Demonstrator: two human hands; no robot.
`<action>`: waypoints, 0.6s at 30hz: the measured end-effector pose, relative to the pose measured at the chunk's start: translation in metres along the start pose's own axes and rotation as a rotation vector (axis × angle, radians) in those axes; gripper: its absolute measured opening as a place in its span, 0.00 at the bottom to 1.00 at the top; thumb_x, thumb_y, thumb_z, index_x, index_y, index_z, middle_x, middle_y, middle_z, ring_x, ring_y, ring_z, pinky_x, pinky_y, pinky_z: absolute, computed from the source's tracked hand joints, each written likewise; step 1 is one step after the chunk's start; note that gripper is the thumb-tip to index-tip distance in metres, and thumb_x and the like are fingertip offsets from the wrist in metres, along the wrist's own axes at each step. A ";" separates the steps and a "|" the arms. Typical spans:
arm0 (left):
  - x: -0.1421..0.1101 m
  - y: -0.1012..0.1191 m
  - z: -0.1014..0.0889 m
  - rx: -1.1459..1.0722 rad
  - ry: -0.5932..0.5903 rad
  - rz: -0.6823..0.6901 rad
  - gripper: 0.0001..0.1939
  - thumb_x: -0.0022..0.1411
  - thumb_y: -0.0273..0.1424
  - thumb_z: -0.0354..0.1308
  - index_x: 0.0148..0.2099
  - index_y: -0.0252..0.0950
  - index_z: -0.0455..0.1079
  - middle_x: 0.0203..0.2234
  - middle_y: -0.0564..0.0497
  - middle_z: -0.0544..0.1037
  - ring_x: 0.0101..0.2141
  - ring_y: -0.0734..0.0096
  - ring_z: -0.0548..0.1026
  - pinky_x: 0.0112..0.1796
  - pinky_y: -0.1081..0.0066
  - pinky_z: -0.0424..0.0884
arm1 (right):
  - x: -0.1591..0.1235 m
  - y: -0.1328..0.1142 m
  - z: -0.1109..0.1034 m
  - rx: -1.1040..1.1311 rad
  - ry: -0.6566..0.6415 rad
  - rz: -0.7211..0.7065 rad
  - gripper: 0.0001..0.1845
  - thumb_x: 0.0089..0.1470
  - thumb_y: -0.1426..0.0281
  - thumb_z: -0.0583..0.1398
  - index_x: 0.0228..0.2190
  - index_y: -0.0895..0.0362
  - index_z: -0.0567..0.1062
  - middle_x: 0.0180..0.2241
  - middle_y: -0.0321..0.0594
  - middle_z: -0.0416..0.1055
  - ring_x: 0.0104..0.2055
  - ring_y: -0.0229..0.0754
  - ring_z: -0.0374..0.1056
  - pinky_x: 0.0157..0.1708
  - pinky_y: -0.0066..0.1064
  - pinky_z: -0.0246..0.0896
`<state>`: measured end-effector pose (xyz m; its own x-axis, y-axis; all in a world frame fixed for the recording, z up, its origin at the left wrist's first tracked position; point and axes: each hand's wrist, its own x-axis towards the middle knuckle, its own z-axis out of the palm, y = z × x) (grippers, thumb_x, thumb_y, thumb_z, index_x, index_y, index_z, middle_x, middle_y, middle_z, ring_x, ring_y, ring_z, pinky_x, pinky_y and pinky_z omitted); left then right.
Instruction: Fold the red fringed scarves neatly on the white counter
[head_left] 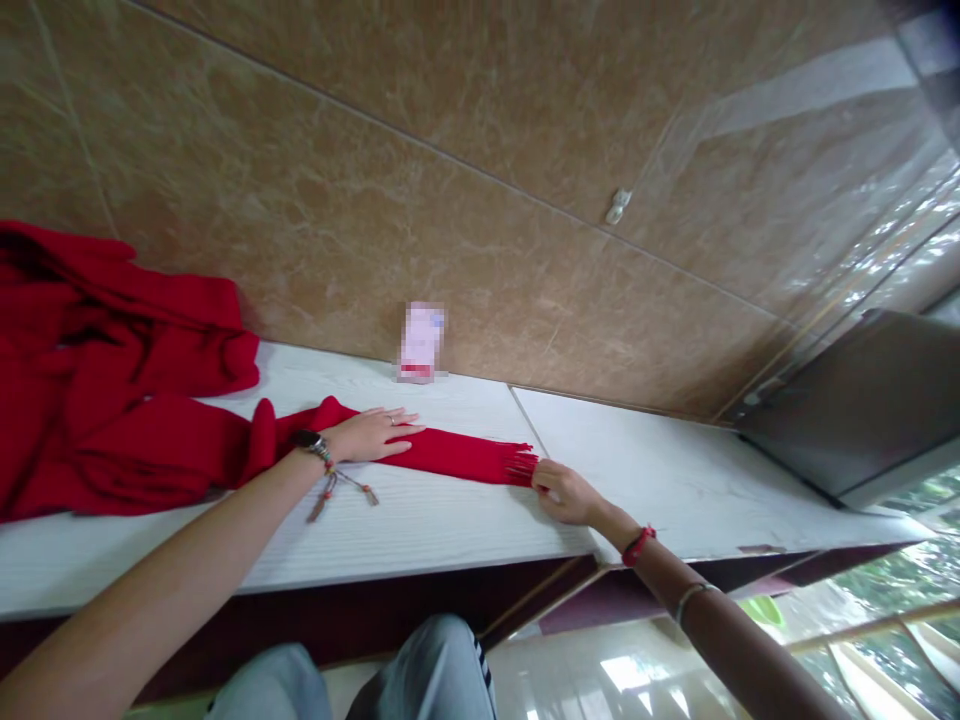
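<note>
A red scarf (465, 455) lies stretched along the white countertop, its fringed end pointing right. My left hand (373, 433) rests flat on the scarf with the fingers extended. At the fringe, my right hand (564, 491) is closed, its fingers pinching the scarf's tassels. Left of my left hand, the red cloth continues into a large bunched pile (150, 400); folds hide where the scarf joins or ends there.
The white countertop (645, 450) runs along a brown tiled wall (487, 250). A small pinkish, blurred-out item (421, 342) stands against the wall. At the right end sits a dark grey boxy object (855, 400). Below the front edge are dark red cabinets.
</note>
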<state>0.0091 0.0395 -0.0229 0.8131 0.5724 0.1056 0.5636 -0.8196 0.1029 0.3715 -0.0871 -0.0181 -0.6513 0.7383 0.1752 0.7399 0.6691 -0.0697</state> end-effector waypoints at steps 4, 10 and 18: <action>0.002 -0.003 0.003 0.018 0.003 0.005 0.21 0.65 0.39 0.42 0.59 0.46 0.55 0.59 0.52 0.57 0.58 0.67 0.53 0.53 0.68 0.48 | -0.035 0.014 -0.023 -0.092 0.004 0.117 0.08 0.41 0.79 0.50 0.23 0.55 0.64 0.25 0.39 0.64 0.29 0.40 0.59 0.30 0.31 0.57; 0.001 -0.006 0.005 0.051 0.022 0.018 0.21 0.65 0.40 0.42 0.59 0.46 0.56 0.59 0.52 0.56 0.57 0.67 0.54 0.54 0.67 0.48 | 0.045 -0.009 -0.029 0.004 0.199 0.067 0.07 0.45 0.79 0.52 0.25 0.56 0.67 0.28 0.40 0.66 0.33 0.40 0.61 0.35 0.31 0.59; -0.004 -0.002 0.003 0.061 0.009 0.010 0.21 0.65 0.39 0.43 0.59 0.45 0.55 0.59 0.52 0.56 0.57 0.67 0.54 0.54 0.67 0.49 | 0.033 0.031 0.013 -0.069 0.113 0.184 0.08 0.44 0.79 0.51 0.19 0.56 0.64 0.23 0.36 0.63 0.28 0.38 0.59 0.30 0.29 0.57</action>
<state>0.0055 0.0391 -0.0264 0.8172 0.5646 0.1157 0.5640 -0.8248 0.0411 0.3710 -0.0414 -0.0269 -0.4840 0.8309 0.2746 0.8568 0.5137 -0.0444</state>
